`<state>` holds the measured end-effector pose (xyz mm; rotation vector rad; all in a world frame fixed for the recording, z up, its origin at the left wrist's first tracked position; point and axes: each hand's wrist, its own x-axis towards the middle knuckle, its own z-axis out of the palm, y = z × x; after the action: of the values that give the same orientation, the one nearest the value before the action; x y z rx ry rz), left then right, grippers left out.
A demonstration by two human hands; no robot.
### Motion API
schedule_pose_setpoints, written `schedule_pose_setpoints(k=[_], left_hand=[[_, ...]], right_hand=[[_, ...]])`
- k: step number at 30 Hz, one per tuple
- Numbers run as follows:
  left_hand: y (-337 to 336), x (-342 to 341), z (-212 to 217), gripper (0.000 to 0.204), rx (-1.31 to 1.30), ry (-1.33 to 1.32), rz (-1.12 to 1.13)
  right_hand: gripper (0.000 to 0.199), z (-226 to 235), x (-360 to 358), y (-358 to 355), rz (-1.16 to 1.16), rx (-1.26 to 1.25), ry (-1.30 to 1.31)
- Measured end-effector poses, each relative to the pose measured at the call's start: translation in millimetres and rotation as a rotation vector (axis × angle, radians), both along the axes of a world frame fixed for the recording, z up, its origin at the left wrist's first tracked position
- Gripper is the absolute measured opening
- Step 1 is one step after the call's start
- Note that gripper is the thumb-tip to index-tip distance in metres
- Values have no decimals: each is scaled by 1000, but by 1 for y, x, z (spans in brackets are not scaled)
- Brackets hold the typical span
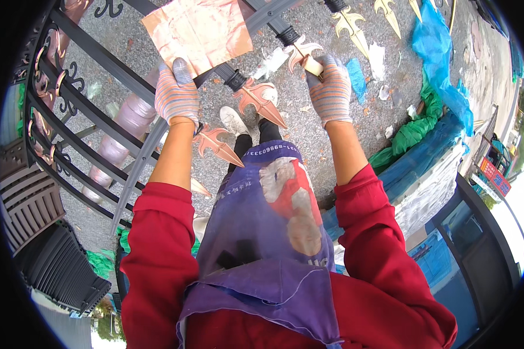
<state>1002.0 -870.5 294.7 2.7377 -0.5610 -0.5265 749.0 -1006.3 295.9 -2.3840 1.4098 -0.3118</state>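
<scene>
My left hand (pixel 178 91), in a striped knit glove, grips the near edge of a copper-coloured square sheet (pixel 199 35). Its thumb lies on top and the fingers are hidden below. The sheet covers part of a dark metal fence rail. In my right hand (pixel 330 87), gloved the same way, is a small pale-yellow block-shaped thing (pixel 313 65), pinched by the thumb and fingers. That piece is at a copper-coloured spearhead (pixel 300 51) of the fence; whether they touch I cannot tell. Other copper spearheads (pixel 259 100) point toward me between my arms.
Gold-coloured spearheads (pixel 353 29) stand farther right. Black curved fence bars (pixel 87 107) with scrolls fill the left, beside a plastic-wrapped roll (pixel 125 122). Blue sheeting (pixel 439 46), green sheeting (pixel 410 128) and scraps lie on the right. Dark stacked slats (pixel 58 262) are at lower left.
</scene>
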Motion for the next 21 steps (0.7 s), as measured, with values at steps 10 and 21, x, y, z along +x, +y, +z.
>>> schedule_pose_setpoints(k=[10, 21], left_hand=[[1, 0, -1, 70, -16, -5, -19], [3, -2, 0, 68, -74, -28, -19]], right_hand=[[23, 13, 17, 8, -152, 110, -229], [26, 3, 14, 15, 12, 115, -43]])
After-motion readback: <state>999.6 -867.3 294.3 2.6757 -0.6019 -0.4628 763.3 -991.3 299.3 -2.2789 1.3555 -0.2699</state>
